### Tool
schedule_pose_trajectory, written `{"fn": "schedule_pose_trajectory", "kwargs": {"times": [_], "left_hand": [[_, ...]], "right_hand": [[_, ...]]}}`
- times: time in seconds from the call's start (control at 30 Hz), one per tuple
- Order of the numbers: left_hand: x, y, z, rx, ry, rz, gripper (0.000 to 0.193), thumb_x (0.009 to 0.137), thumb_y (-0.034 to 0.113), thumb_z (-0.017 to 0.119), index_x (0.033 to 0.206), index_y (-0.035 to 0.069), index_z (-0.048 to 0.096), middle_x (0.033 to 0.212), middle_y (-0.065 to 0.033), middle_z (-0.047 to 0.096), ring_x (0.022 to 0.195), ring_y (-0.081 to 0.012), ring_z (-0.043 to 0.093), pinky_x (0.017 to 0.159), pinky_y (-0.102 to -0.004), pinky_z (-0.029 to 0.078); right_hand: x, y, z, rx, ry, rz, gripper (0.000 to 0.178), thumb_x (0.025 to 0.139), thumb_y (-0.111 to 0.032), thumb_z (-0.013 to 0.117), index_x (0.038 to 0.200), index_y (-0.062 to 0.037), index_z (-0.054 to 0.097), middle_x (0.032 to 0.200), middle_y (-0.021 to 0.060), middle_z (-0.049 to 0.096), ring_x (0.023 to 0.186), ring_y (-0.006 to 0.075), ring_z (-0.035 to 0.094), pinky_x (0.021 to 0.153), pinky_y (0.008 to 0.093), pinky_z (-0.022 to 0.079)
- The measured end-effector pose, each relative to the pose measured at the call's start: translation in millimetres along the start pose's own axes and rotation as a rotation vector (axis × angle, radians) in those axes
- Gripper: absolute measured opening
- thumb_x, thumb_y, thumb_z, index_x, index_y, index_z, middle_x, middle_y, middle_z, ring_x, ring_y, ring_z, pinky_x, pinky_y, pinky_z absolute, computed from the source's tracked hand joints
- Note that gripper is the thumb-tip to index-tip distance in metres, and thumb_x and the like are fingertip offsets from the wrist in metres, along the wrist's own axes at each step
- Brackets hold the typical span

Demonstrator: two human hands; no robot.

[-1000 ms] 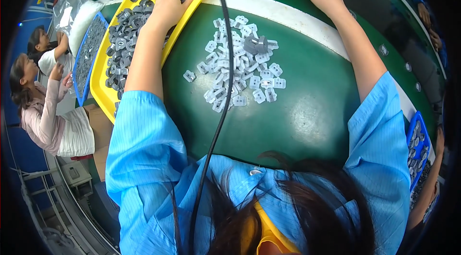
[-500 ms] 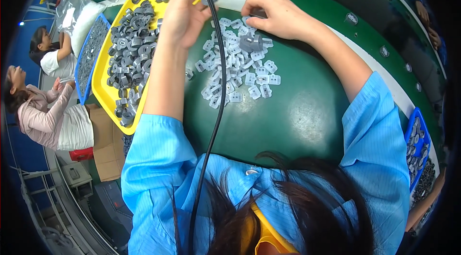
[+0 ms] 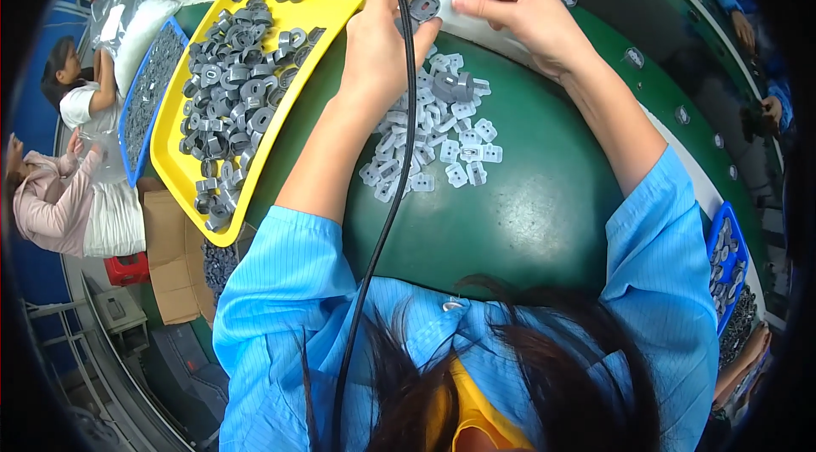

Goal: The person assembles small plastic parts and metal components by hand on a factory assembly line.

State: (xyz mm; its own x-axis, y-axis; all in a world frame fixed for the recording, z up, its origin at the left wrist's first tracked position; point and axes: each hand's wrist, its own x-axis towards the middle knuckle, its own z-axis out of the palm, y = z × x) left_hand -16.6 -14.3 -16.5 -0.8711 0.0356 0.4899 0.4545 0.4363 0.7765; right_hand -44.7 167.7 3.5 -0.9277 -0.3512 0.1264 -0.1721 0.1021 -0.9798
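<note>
My left hand grips a round grey plastic housing between thumb and fingers, its hollow side with a slot showing. Close by on the right, my right hand is closed in a pinch, and what its fingertips hold, if anything, is too small to make out. Below both hands, a pile of translucent plastic pieces lies on the green table. Dark grey round parts rest on top of that pile. A black cable hangs across the view, in front of my left hand.
Left of my arm stands a yellow tray heaped with grey housings. Beyond it is a blue tray of small parts. A green conveyor carries spaced parts past the table's far side. Another blue bin sits at right; people work nearby.
My left hand has moved right with the grey housing, now turned hollow side out. My right hand has lifted off the translucent pile and come up beside it, fingers pinched.
</note>
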Motion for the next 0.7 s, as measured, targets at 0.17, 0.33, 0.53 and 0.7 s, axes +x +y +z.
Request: {"fn": "schedule_pose_trajectory", "kwargs": {"times": [0.17,0.33,0.53,0.7], "left_hand": [[-3,11,5,0.243,0.035,0.188,0.035,0.074,0.01,0.071,0.104,0.001,0.057,0.093,-0.0118,0.065,0.074,-0.0186,0.062,0.069,-0.0288,0.05],[-5,15,12,0.328,0.111,0.248,0.032,0.072,0.01,0.071,0.101,0.002,0.059,0.092,-0.0114,0.064,0.074,-0.0229,0.061,0.067,-0.0319,0.05],[-6,17,14,0.346,0.082,0.356,0.029,0.07,0.004,0.071,0.096,0.005,0.058,0.091,-0.0106,0.059,0.078,-0.0296,0.063,0.064,-0.0364,0.052],[-8,24,10,0.398,0.013,0.405,0.032,0.068,0.007,0.075,0.099,0.01,0.067,0.095,-0.0085,0.054,0.081,-0.0225,0.058,0.069,-0.0315,0.049]], "right_hand": [[-1,3,14,-0.236,0.093,-0.252,0.015,0.08,-0.017,0.071,0.087,-0.0035,0.069,0.077,-0.0002,0.064,0.072,0.0056,0.054,0.068,0.0223,0.042],[-5,2,21,-0.106,0.089,-0.178,0.016,0.079,-0.017,0.071,0.085,-0.0029,0.068,0.075,0.0002,0.063,0.072,0.006,0.054,0.068,0.0215,0.043],[-1,8,12,-0.303,0.195,-0.199,0.019,0.08,-0.016,0.07,0.093,-0.0031,0.066,0.08,0.0012,0.064,0.072,0.0063,0.058,0.069,0.0209,0.047],[6,11,-17,0.28,-0.247,0.241,0.013,0.082,-0.011,0.065,0.091,-0.0031,0.064,0.082,0.0021,0.063,0.067,0.0056,0.06,0.067,0.0178,0.051]]}}
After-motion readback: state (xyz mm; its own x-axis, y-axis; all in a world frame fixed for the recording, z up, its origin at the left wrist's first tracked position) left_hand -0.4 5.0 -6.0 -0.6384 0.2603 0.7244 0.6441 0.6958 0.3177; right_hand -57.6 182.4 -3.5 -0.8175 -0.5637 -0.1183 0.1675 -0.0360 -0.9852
